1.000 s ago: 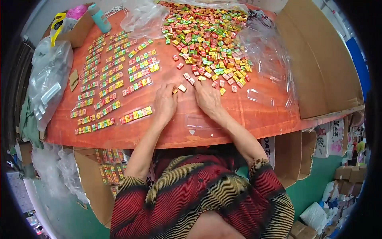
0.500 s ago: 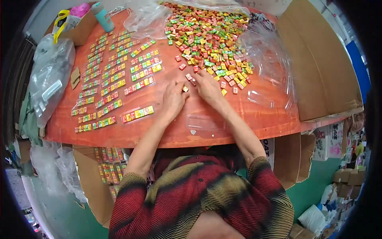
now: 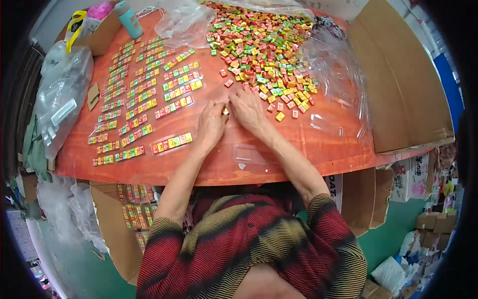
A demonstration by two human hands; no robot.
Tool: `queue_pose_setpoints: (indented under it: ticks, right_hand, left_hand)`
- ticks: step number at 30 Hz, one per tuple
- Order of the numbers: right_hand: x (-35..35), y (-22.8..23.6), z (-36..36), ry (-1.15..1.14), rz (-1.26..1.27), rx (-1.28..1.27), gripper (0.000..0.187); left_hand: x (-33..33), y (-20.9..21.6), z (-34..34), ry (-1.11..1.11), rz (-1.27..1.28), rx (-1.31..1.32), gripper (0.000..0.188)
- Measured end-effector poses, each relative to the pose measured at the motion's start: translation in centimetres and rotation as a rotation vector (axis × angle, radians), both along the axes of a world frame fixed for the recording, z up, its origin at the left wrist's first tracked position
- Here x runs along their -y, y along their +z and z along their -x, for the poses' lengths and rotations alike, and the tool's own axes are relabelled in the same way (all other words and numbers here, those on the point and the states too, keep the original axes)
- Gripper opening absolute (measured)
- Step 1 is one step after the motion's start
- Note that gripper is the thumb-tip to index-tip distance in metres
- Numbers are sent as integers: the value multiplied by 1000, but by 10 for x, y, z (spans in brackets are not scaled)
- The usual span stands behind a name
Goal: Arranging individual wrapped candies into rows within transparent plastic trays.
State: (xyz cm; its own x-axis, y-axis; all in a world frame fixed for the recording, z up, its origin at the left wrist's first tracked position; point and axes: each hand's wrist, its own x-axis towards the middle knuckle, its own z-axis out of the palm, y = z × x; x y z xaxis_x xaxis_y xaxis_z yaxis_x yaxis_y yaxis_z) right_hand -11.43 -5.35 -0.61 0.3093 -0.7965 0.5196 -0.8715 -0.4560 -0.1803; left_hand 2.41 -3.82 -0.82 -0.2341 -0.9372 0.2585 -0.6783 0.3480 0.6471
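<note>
Left hand (image 3: 213, 123): fingers drawn in, thumb and fingertips pinching one small block (image 3: 225, 111), yellowish, partly hidden; held low over the middle of the tabletop (image 3: 209, 170).

Right hand (image 3: 247, 109): just beside the left, fingers bent and pointing down toward the near edge of the pile; whether they grip anything cannot be told.

Pile of blocks (image 3: 264, 55): red, yellow, green and pink, heaped beyond the right hand, a few strays along its near edge.

Filled strips (image 3: 172, 143): blocks side by side in see-through trays, in slanting columns left of the hands.

Plastic tray (image 3: 256, 153): see-through, near the front edge, below the right hand. A second see-through tray (image 3: 326, 123) lies farther right.

Plastic sheeting (image 3: 338, 74): crumpled, right of the pile.

Cardboard box (image 3: 398, 84): brown, at the right end.

Plastic bag (image 3: 62, 99): bulky, at the left edge.

Bottle (image 3: 128, 21): pale blue, far left corner.
</note>
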Motion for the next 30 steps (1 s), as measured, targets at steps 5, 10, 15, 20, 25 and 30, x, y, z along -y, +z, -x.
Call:
queue_pose_setpoints:
  ticks: [5,10,15,20,25,30]
  right_hand:
    - [-6,-4,9,-9,-86,7,9]
    - [-10,-2,22,38,-57,-13,11]
    - [-9,9,30,23,-250,-9,15]
    - [-11,8,2,101,-180,9,25]
    - [-13,1,5,77,-164,58,25]
    - [-20,-8,14,93,-238,116,23]
  left_hand:
    - [6,0,2,-63,-4,-11,34]
    - [8,1,11,-215,62,-59,35]
    - [0,16,-1,-114,-207,62,44]
    - [-5,14,-18,-88,-81,70,50]
    - [-3,17,-14,-174,-147,-9,53]
    - [2,11,-1,-206,-111,-2,50]
